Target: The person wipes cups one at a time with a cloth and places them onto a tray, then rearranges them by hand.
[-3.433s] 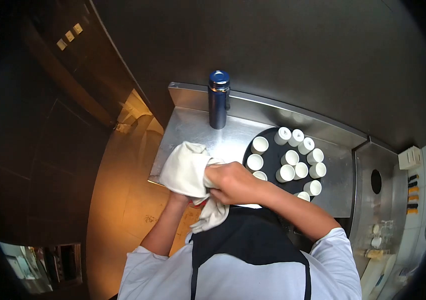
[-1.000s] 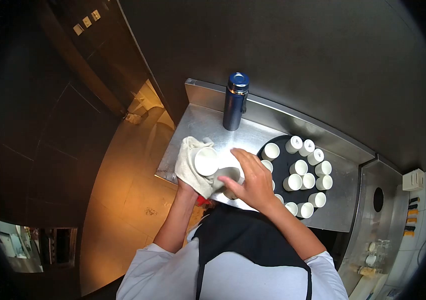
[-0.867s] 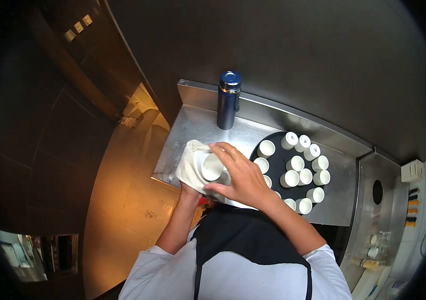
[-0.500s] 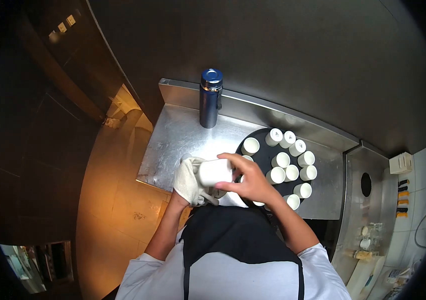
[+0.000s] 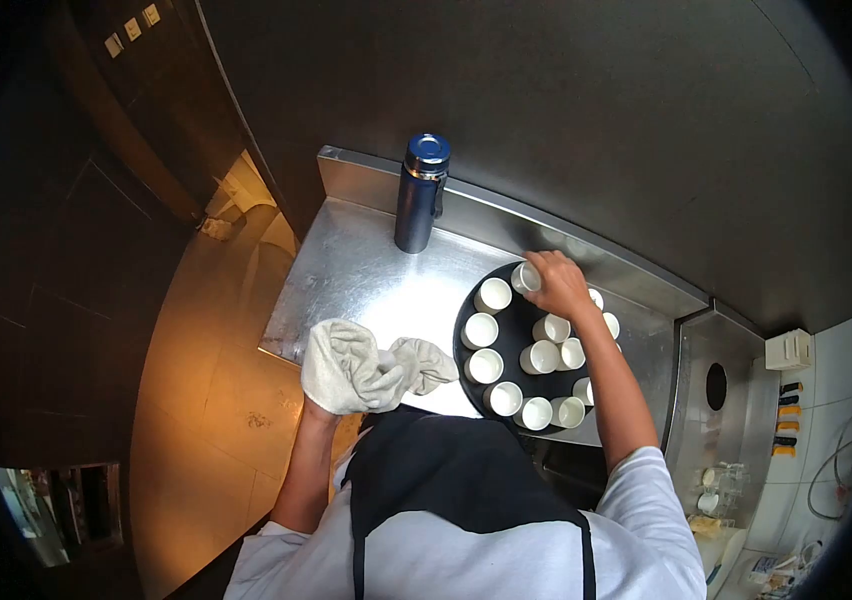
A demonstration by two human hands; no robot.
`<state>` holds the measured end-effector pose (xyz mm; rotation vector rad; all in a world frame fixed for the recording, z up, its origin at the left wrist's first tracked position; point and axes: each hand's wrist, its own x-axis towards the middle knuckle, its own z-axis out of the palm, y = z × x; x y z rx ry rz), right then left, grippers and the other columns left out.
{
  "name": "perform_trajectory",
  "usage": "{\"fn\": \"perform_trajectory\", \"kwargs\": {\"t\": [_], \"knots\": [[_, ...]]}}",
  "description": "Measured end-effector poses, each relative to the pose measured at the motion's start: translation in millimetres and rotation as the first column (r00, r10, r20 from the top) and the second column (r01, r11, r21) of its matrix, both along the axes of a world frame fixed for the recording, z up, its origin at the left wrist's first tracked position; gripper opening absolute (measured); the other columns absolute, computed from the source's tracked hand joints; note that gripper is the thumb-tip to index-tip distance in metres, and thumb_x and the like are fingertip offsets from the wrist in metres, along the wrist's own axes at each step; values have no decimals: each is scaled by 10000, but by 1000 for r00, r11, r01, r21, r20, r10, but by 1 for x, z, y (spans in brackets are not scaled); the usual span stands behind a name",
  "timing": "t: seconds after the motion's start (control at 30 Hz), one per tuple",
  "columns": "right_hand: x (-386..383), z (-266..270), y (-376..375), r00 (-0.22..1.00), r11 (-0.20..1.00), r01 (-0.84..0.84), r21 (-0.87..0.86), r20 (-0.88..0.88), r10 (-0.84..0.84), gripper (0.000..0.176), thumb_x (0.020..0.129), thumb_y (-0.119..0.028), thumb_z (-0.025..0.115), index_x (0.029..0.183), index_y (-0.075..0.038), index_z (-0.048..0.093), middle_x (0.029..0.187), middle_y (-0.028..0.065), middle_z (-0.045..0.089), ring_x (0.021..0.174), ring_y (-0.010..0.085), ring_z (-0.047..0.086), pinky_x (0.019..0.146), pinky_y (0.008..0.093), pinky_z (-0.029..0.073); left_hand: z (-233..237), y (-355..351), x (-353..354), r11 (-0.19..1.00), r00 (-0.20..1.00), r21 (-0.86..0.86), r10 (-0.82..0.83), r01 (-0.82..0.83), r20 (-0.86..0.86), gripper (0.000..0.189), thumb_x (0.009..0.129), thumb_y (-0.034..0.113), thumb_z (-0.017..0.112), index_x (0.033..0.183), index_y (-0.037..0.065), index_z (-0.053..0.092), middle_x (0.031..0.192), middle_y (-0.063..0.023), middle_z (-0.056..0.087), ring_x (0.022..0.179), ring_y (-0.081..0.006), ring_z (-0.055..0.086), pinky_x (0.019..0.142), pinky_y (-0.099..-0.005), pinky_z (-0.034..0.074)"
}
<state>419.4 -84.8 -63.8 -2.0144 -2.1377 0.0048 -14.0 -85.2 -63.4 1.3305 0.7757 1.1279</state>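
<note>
My left hand [image 5: 318, 410] is covered by a whitish cloth [image 5: 343, 372] bunched around it; its fingers are hidden, and one end of the cloth droops to the right. At the far edge of a round black tray [image 5: 513, 345], my right hand [image 5: 560, 284] has its fingers on a small white cup [image 5: 525, 277]. More white cups fill the tray, among them one upright cup [image 5: 493, 295] just left of my right hand and another [image 5: 539, 357] near the middle. My right forearm hides some cups on the right side.
A dark blue thermos flask [image 5: 416, 205] stands at the back of the steel counter [image 5: 346, 255], against a raised metal ledge [image 5: 546, 220]. To the right is another steel surface with a dark round hole [image 5: 716, 387]. Orange-and-black handled tools [image 5: 787, 425] hang on the tiled wall.
My right hand has moved from the cloth, where it held a white cup, over to the tray's far edge. The left hand with the cloth has shifted slightly left, with no cup against it now.
</note>
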Motion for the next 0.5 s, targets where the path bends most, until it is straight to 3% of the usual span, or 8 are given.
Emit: {"fn": "perform_trajectory", "kwargs": {"t": [0.07, 0.13, 0.2, 0.3, 0.33, 0.4, 0.5], "knots": [[6, -19, 12, 998, 996, -42, -76, 48, 46, 669, 669, -189, 867, 1297, -86, 659, 1188, 148, 702, 1140, 335, 627, 989, 447, 510, 16, -6, 1, 996, 999, 84, -12, 16, -49, 377, 942, 136, 739, 1244, 42, 533, 1108, -55, 624, 977, -136, 640, 866, -286, 561], [9, -33, 21, 996, 988, -43, -149, 74, 54, 649, 674, -206, 860, 1285, -96, 670, 1194, 138, 708, 1164, 318, 614, 1016, 447, 489, 28, -16, 3, 993, 994, -112, -17, 30, 112, 427, 935, 151, 762, 1273, 35, 530, 1135, -65, 628, 1015, -146, 643, 893, -292, 564], [13, -46, 28, 995, 977, -39, -211, 84, 58, 670, 670, -245, 864, 1293, -104, 663, 1220, 141, 706, 1195, 329, 607, 1040, 458, 479, 16, -14, -8, 995, 994, -58, -75, 81, 85, 456, 948, 178, 758, 1308, 26, 522, 1187, -75, 626, 1062, -157, 641, 923, -306, 567], [18, -60, 34, 996, 966, -32, -256, 73, 52, 724, 671, -295, 879, 1331, -113, 644, 1278, 146, 688, 1245, 335, 590, 1067, 476, 465, 11, -12, -22, 977, 959, -45, -196, 209, 206, 500, 1005, 259, 686, 1396, 9, 498, 1327, -128, 608, 1195, -226, 630, 1008, -384, 564], [19, -62, 34, 997, 965, -27, -263, 67, 46, 747, 671, -309, 886, 1348, -116, 636, 1300, 147, 679, 1261, 335, 582, 1075, 481, 460, 9, -14, -23, 954, 899, -146, -185, 260, 396, 518, 1017, 282, 665, 1421, 10, 489, 1360, -144, 600, 1224, -246, 624, 1026, -405, 560], [23, -59, 31, 994, 966, -22, -259, 93, 48, 796, 670, -282, 894, 1395, -129, 603, 1357, 138, 648, 1296, 321, 562, 1083, 470, 456, 4, -15, -26, 921, 764, -183, -162, 345, 625, 561, 1039, 343, 613, 1470, 17, 463, 1426, -174, 570, 1284, -284, 600, 1068, -451, 538], [30, -44, 25, 996, 961, 15, -275, 90, 10, 873, 661, -268, 912, 1450, -142, 561, 1426, 130, 601, 1339, 314, 542, 1089, 469, 464, 5, -13, -37, 928, 641, -111, -156, 356, 751, 603, 1067, 445, 508, 1503, 32, 442, 1485, -197, 526, 1331, -311, 566, 1105, -488, 509]]}}
